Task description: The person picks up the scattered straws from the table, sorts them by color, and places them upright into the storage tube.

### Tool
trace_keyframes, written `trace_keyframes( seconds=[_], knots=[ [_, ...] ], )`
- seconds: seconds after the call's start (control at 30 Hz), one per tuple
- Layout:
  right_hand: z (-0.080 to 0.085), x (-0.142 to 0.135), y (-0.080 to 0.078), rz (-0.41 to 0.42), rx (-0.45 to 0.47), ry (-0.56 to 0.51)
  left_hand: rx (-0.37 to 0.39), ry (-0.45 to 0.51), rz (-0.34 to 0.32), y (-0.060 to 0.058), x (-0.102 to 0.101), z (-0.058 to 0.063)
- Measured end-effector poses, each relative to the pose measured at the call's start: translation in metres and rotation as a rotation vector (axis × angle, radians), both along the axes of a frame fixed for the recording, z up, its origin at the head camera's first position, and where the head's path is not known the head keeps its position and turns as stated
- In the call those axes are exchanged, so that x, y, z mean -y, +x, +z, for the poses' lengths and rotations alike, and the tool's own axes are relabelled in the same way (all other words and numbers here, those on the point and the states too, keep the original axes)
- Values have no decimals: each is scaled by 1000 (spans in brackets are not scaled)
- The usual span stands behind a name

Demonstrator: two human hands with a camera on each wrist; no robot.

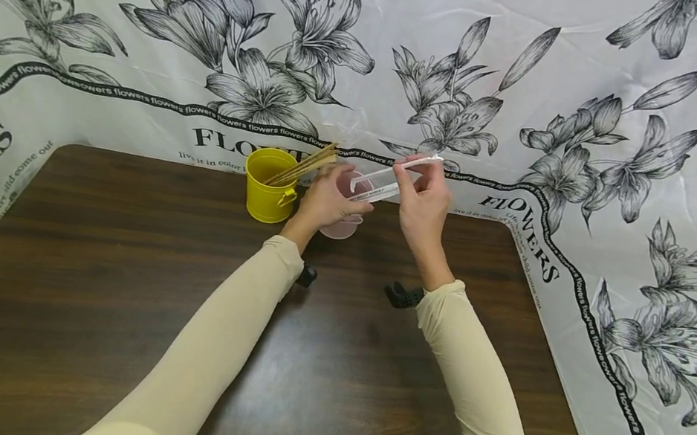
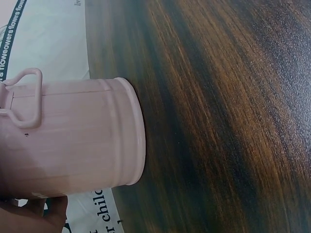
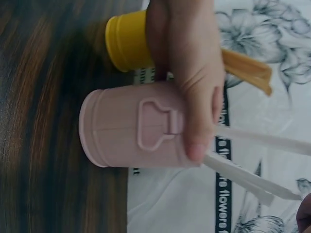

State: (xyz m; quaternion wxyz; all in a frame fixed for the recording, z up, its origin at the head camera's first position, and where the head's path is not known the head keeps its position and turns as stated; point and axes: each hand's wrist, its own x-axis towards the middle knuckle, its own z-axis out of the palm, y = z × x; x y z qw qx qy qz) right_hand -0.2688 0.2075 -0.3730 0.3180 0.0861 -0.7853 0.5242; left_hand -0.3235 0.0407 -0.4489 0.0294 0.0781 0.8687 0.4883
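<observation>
My left hand [image 1: 326, 203] grips a small pink bucket [image 3: 126, 128] near its rim, thumb on one side and fingers on the other. The bucket stands upright on the table, its looped side handle visible in both wrist views. Several slim white straw-like sticks [image 3: 248, 179] lean out of its mouth toward the right. Above and right of the bucket, my right hand [image 1: 426, 206] pinches one white stick [image 1: 396, 170] between thumb and fingers. In the right wrist view only a fingertip [image 3: 304, 213] of that hand shows. The sticks' lower ends are hidden inside the bucket.
Left of the pink bucket, close to my left hand, stands a yellow bucket [image 1: 265, 205] holding several thin wooden sticks [image 1: 302, 165]. Both buckets are at the far edge of the dark wooden table [image 1: 110, 272]. A white flower-printed sheet [image 1: 375, 41] hangs behind it.
</observation>
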Motion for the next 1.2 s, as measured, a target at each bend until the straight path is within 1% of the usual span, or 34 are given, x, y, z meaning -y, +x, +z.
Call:
trace_keyframes(
  seconds=[0.1, 0.2, 0.4, 0.5, 0.63, 0.73, 0.87, 1.0, 1.13, 1.2],
  knots=[
    [-4, 0, -6, -14, 62, 44, 0, 9, -10, 2, -3, 0],
    [-8, -2, -8, -22, 105, 38, 16, 19, -26, 4, -6, 1],
    [-9, -6, -7, -28, 125, 14, 28, 22, -23, 6, -9, 3],
    [-8, -6, -6, 2, 142, -26, 24, 19, -21, 6, -9, 3],
    [-2, -6, -5, 46, 177, -112, 20, 5, -13, 3, -8, 2],
    [3, -9, -2, 50, 177, -167, 13, -2, 0, 0, -6, 1],
    [3, -15, 5, 62, 151, -203, 12, -25, 9, -2, -3, 0],
    [-6, -25, 19, 60, 149, -169, 12, -66, 10, -1, -1, 2],
    [-18, -35, 33, 43, 184, -133, -15, -144, 25, -2, -1, 7],
    [-23, -39, 40, 41, 218, -135, -27, -187, 32, -1, -3, 10]
  ],
)
